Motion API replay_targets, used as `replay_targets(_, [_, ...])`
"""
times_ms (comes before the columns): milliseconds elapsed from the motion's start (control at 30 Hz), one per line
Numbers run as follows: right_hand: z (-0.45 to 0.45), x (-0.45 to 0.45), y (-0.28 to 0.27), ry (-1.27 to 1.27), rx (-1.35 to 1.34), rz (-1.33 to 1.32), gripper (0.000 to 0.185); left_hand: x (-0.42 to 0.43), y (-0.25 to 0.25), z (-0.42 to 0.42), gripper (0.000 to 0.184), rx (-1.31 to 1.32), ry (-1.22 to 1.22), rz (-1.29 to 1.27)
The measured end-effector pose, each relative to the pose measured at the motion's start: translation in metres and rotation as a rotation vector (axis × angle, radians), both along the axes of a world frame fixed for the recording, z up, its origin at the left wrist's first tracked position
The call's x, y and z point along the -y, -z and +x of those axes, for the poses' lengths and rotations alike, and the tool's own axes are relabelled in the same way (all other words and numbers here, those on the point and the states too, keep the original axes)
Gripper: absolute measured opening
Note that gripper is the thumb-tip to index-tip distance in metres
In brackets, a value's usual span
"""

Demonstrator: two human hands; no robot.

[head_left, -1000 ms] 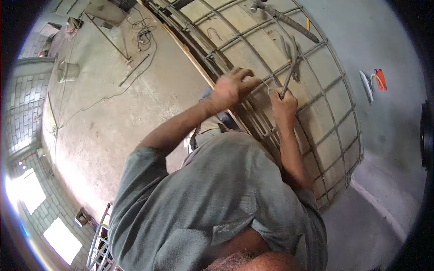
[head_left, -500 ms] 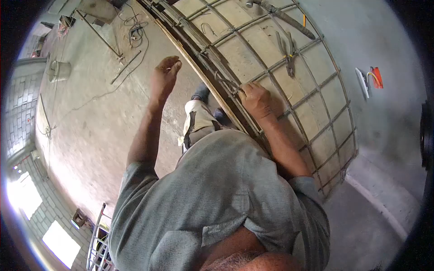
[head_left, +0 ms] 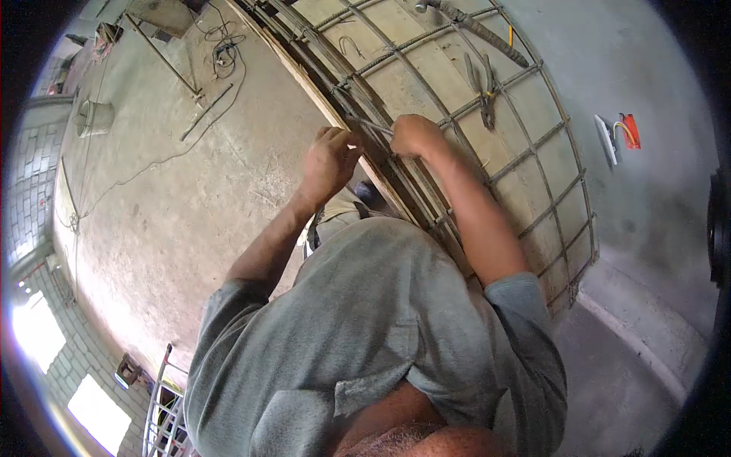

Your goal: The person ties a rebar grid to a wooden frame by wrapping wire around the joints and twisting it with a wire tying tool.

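Our left hand (head_left: pixel 330 161) has swung in beside the plank edge (head_left: pixel 324 104), fingers curled, holding what we cannot tell, while our closed right hand (head_left: pixel 416 139) grips a thin rod (head_left: pixel 371 124) pointing left across the steel bars (head_left: pixel 356 96).

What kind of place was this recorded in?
Probably a room still under construction: bare block wall, a rebar grid laid out beside the person, and wires poking from an open red wall box.
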State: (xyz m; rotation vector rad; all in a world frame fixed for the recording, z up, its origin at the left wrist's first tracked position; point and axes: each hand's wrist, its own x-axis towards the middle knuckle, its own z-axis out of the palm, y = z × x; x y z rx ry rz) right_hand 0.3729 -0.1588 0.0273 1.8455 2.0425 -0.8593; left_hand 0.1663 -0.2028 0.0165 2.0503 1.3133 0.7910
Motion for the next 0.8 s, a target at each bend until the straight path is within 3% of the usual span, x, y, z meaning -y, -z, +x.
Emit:
replay_targets(67, [0.003,-0.013,0.018,-0.003,0.032,-0.158,0.03,0.007,-0.003,0.007,0.014,-0.021,0.001,0.081])
replay_targets(200, [0.005,-0.025,0.049,-0.14,0.063,-0.172,0.031,0.02,-0.002,0.022,0.018,-0.043,0.187,0.086])
replay_targets(333, [0.005,-0.029,0.041,-0.23,0.071,-0.226,0.029,0.024,-0.001,0.049,0.032,-0.373,0.246,0.079])
replay_targets(400, [0.003,-0.033,0.045,-0.268,0.077,-0.198,0.028,0.024,0.004,0.058,0.024,-0.69,0.309,0.119])
replay_targets(500, [0.005,-0.027,0.038,-0.399,0.124,-0.182,0.028,0.02,0.012,0.065,0.017,-0.786,0.341,0.049])
replay_targets(567, [0.007,-0.019,0.041,-0.132,0.03,-0.118,0.027,0.017,0.0,0.063,0.017,-0.818,0.399,0.024])
replay_targets(733, [0.007,-0.003,0.035,-0.034,0.005,0.085,0.021,0.011,-0.015,0.088,0.022,-0.994,0.444,-0.022])
replay_targets(800, [0.01,-0.001,0.033,0.038,-0.037,0.186,0.017,0.006,-0.017,0.093,0.032,-1.102,0.586,0.047])
